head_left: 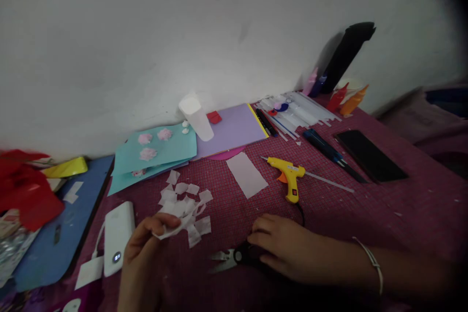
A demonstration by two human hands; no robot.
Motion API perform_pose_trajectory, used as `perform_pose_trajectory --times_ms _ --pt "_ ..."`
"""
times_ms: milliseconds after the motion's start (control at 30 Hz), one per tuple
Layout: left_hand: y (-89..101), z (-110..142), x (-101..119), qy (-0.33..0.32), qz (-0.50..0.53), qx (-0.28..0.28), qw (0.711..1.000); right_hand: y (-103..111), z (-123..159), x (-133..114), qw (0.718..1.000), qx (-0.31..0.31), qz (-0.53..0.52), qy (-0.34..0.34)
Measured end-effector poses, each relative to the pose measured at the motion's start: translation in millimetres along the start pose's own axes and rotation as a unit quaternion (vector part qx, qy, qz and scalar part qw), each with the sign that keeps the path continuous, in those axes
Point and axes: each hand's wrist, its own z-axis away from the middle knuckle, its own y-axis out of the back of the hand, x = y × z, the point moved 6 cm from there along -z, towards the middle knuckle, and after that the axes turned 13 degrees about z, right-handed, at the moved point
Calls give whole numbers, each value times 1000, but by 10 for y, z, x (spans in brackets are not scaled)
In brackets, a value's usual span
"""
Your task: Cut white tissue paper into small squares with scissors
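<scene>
My left hand (148,239) pinches a thin white paper strip (171,230) between thumb and fingers. The strip hangs over a loose heap of small white paper pieces (179,207). My right hand (281,243) lies on the dark handles of a pair of scissors (230,256), its fingers curled over them. The blades point left and stand apart, with nothing between them. Part of the handles is hidden under the hand. Beyond the right hand lies a yellow glue gun (290,174) with a glue stick in its back. A white paper rectangle (247,175) rests left of the glue gun.
Pink paper puffs (148,154) sit on a teal sheet (175,144) near the wall, beside a purple sheet (234,124). A white power bank (119,234) is at left. A blue cutter (323,146), a black phone (371,156) and paint bottles (338,97) lie or stand at right.
</scene>
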Motion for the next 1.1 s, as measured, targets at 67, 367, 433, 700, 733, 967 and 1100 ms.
perform_pose_trajectory --times_ms 67,367,433,700,733,967,1100 --pt "-84 63 43 -6 26 -24 999 116 -108 16 997 56 -50 -17" --pt "-423 344 38 23 86 -71 994 182 -638 -88 968 178 -169 41" --pt "-445 413 -3 29 100 -69 992 95 -674 -94 969 162 -182 46" --pt "-214 479 -290 63 -125 -78 987 72 -516 94 969 90 -231 -16" --pt "-189 454 -295 50 -169 -67 982 93 -490 96 975 75 -209 -21" --pt "-651 456 -350 -53 -294 -93 950 167 -526 -19 990 -40 -133 -37" --pt "-782 494 -340 -113 -333 -73 933 305 -555 -120 992 -18 -123 -17"
